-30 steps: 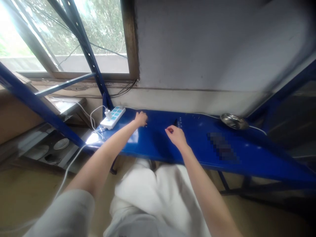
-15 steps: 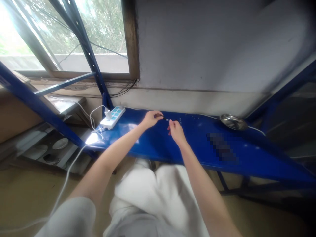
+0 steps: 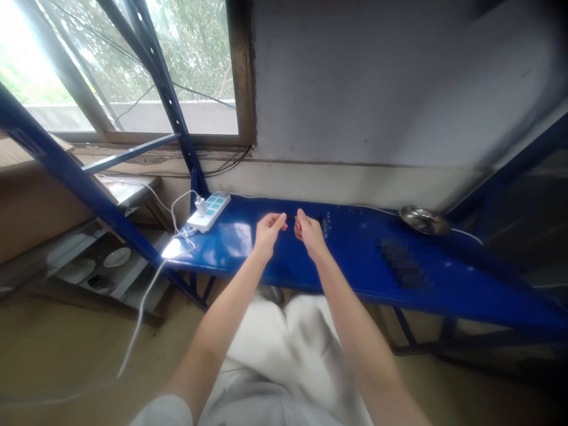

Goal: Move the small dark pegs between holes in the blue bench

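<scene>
Above the blue surface, my left hand and right hand are pinching a small dark piece at opposite ends, fingers closed, its weight seeming slight.

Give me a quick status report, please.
Left hand and right hand pinched above blue table. Small dark piece between them, details unclear. Power strip left, metal dish right, neither obstructing.

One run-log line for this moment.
left hand: pinching; right hand: pinching; between: small dark item, type unclear; power strip: left on blue table; metal dish: right
</scene>
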Motion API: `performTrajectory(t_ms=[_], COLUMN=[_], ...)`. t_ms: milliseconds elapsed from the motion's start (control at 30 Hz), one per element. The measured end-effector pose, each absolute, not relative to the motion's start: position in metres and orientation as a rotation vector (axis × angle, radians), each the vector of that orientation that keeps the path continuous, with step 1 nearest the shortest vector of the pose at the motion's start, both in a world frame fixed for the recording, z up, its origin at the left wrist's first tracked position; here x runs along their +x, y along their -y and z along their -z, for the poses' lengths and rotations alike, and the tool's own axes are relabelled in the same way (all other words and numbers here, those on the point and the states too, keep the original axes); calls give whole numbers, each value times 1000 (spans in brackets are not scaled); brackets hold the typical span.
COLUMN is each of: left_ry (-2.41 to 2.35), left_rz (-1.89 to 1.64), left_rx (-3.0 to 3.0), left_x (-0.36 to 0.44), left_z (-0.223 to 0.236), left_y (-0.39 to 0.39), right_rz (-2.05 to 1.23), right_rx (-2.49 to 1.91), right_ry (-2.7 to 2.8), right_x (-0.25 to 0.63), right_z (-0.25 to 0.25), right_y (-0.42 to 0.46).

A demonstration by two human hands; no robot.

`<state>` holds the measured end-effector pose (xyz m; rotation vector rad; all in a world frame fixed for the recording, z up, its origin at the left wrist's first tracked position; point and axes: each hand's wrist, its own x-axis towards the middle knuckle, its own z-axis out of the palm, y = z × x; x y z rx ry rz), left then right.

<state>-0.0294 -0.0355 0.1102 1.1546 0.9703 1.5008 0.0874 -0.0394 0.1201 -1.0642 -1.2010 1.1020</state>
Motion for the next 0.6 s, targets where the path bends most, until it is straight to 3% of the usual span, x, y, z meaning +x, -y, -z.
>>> performTrajectory(t_ms=[233, 400, 600], left_ry=[-964, -943, -1059], left_rz=[-1564, -1574, -1759], left_rx=[893, 888, 843], left_x=[-43, -46, -46], left_z=[-107, -111, -126], left_y=[45, 51, 40], right_rz=[-957, -545, -479], right_rx=[-1071, -1106, -1450], right_ry=[1622, 1842, 1542], right_x=[89, 95, 120], right_z=[-121, -116, -119], right_y=[44, 39, 35])
